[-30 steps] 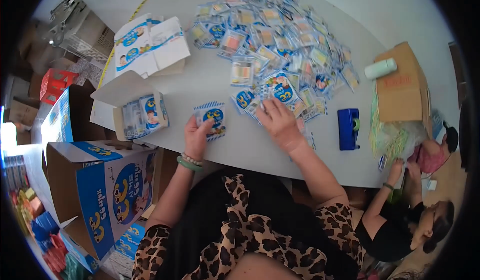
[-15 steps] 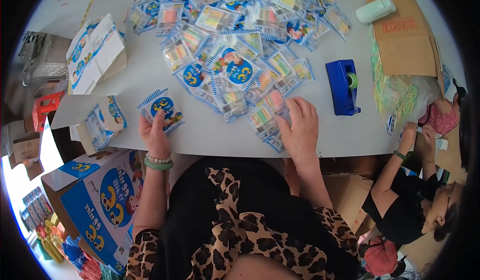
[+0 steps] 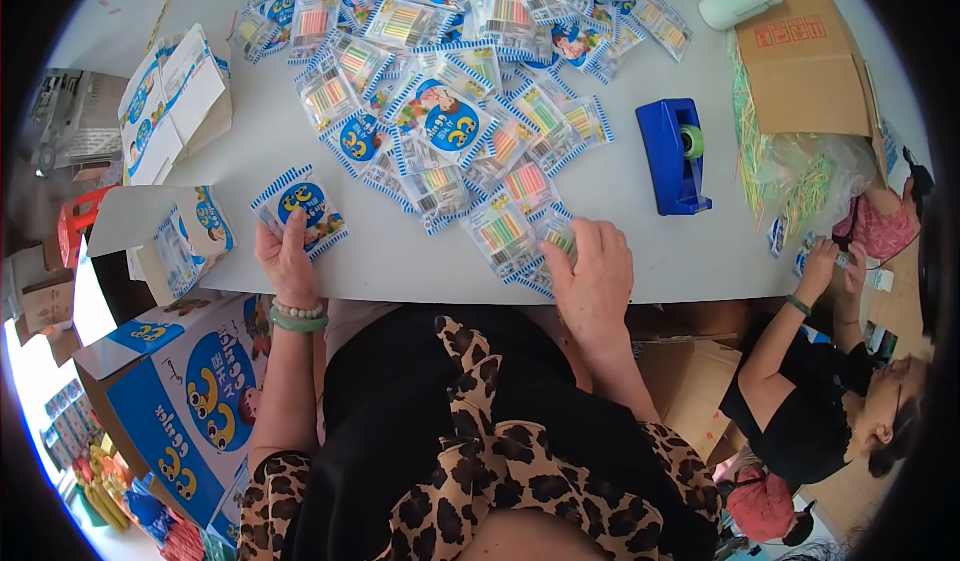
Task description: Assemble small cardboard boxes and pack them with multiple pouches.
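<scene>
Pinched between the thumb and fingers of my left hand (image 3: pixel 288 261) is a small clear sachet (image 3: pixel 305 204) with blue-striped ends and a round blue label, held above the table near its front edge. My right hand (image 3: pixel 595 276) rests at the near right end of a heap of similar sachets (image 3: pixel 445 121). Its thumb and fingers close on the edge of a sachet (image 3: pixel 553 231) there; the other fingertips are partly hidden. Beside it lies another sachet with coloured sticks (image 3: pixel 500 236) showing through. Left of my left hand stands an open printed carton (image 3: pixel 205 226) with sachets inside.
A blue tape dispenser (image 3: pixel 672 156) stands right of the heap. Farther right are a brown cardboard box (image 3: pixel 800 71), a pale green bottle (image 3: pixel 740 3) and thin coloured strips (image 3: pixel 800 196). Another folded carton (image 3: pixel 175 106) lies far left. A co-worker (image 3: pixel 810 401) works at the right.
The view has shifted slightly. At my right hand the sachets have slid a little nearer to the table's front edge. My left hand still holds its sachet.
</scene>
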Demonstrator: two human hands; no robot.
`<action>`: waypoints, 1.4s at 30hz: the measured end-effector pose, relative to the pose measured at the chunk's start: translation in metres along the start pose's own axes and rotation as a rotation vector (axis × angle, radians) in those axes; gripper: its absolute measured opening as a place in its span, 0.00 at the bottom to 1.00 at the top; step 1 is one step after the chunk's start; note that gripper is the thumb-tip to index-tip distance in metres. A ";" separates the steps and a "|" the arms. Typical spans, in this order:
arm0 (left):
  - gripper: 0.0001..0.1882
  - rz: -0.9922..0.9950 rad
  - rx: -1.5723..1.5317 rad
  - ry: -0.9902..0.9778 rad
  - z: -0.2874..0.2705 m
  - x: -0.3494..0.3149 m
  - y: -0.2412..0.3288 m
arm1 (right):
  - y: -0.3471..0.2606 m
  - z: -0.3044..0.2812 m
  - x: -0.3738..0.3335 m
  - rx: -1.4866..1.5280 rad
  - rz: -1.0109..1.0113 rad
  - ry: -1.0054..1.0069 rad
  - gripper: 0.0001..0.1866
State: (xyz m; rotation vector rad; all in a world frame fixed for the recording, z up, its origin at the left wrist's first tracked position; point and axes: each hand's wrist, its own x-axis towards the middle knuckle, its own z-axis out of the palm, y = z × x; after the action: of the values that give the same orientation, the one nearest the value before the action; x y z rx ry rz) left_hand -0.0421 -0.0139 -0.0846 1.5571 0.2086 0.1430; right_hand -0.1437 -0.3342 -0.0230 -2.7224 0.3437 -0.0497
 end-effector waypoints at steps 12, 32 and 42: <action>0.10 0.017 -0.066 -0.057 0.007 0.004 0.003 | -0.041 0.051 -0.002 0.037 -0.194 0.243 0.16; 0.13 -0.243 -0.562 -0.135 0.008 -0.039 0.017 | -0.024 0.035 -0.012 0.208 0.269 0.178 0.20; 0.12 -0.460 -0.616 -0.256 0.008 -0.043 0.022 | -0.051 0.040 -0.001 0.669 0.015 -0.004 0.17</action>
State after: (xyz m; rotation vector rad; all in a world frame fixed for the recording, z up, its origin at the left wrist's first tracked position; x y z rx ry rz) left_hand -0.0814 -0.0305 -0.0608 0.8736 0.2825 -0.3280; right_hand -0.1297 -0.2734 -0.0404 -2.0575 0.2821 -0.1292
